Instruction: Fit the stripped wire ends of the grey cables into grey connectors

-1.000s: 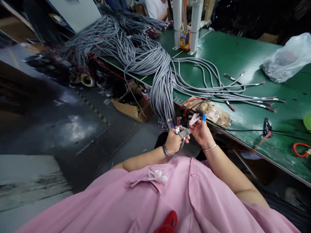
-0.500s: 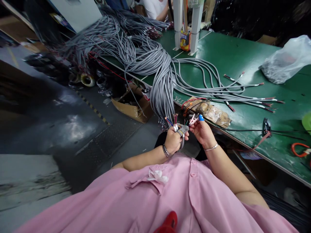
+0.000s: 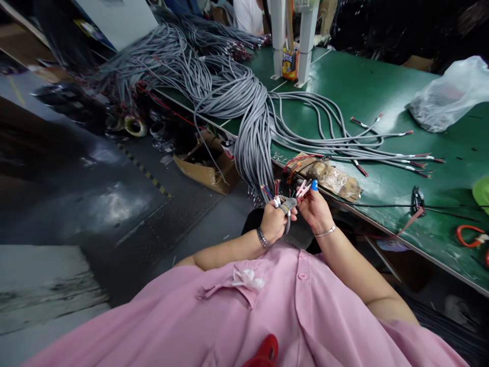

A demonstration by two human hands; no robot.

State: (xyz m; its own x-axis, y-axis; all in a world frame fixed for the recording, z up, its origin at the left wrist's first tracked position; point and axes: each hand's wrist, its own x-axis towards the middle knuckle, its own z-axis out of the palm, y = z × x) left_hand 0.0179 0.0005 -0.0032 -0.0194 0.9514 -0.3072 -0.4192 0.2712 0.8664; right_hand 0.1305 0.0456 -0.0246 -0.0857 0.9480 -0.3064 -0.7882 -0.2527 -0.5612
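Green bench (image 3: 367,86) at right; L hand (image 3: 273,221) grips gray cable (image 3: 287,208) upright, R hand (image 3: 315,209) pinching its fanned wire ends (image 3: 301,189) just above.

Cable bundle (image 3: 250,127) hangs over the table (image 3: 367,86) edge, cardboard box (image 3: 206,165) on the floor left of it, plastic bag (image 3: 446,97) far right on the table.
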